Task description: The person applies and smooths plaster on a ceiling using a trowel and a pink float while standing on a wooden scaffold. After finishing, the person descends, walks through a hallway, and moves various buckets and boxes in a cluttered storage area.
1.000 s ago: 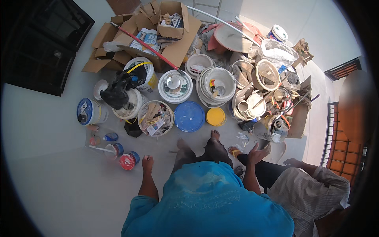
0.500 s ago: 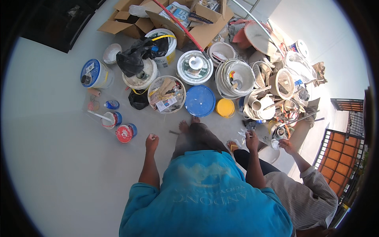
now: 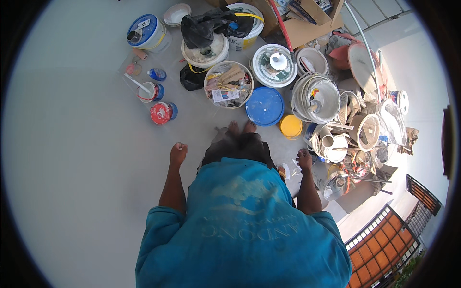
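Note:
My left hand hangs out to the left of my body, its fingers curled closed, with nothing showing in them. The closest thing to it is a small paint can with a red lid, standing farther off on the floor. At my right side hangs my right hand, its fingers bent together; whether something small is inside is hidden. It is near a yellow lid and the pile of white buckets. A large blue lid lies in front of my feet. Neither hand touches any of these.
A bucket of rags and tools stands ahead, beside a white lidded bucket. Black bags and a blue-lidded bucket are farther left. At right, cardboard and clutter lie before an orange gate. A sandalled foot shows.
My view has shifted, so the buckets sit higher and farther right. My hands hang lower and apart from the clutter. The co-worker at right has mostly gone out of sight.

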A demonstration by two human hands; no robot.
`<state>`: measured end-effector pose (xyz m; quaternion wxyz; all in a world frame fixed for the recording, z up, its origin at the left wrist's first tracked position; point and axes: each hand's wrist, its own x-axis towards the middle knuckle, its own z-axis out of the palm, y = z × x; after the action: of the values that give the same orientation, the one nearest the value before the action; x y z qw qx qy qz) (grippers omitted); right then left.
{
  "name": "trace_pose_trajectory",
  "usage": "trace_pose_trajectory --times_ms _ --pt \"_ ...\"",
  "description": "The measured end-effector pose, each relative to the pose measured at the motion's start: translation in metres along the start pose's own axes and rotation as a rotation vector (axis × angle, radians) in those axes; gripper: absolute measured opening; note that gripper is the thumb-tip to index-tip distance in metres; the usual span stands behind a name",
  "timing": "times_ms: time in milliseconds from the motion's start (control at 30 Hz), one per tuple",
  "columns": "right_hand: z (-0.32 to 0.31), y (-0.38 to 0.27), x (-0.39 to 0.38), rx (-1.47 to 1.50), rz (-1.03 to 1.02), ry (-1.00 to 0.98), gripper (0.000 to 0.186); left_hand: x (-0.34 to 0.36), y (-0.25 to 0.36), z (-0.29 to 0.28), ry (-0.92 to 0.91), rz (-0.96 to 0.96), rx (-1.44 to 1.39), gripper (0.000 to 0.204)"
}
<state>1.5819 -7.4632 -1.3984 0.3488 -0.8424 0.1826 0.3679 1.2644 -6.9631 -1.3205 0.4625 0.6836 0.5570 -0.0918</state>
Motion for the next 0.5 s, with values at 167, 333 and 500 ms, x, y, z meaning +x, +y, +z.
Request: trace_pose_trajectory --times_ms 167,333,500 --pt "-0.008 -0.052 0.026 0.104 -0.097 0.047 0.022 -0.016 -0.001 -0.01 0.068 -0.002 0.068 0.027" --pt "0.016 -0.083 0.032 0.095 -0.131 0.03 0.021 -0.003 -0.019 -0.022 0.085 -0.01 0.157 0.026" --pt "0.066 -0.097 0.004 0.032 -0.109 0.065 0.025 0.042 -0.041 -0.055 0.061 0.046 0.077 0.02"
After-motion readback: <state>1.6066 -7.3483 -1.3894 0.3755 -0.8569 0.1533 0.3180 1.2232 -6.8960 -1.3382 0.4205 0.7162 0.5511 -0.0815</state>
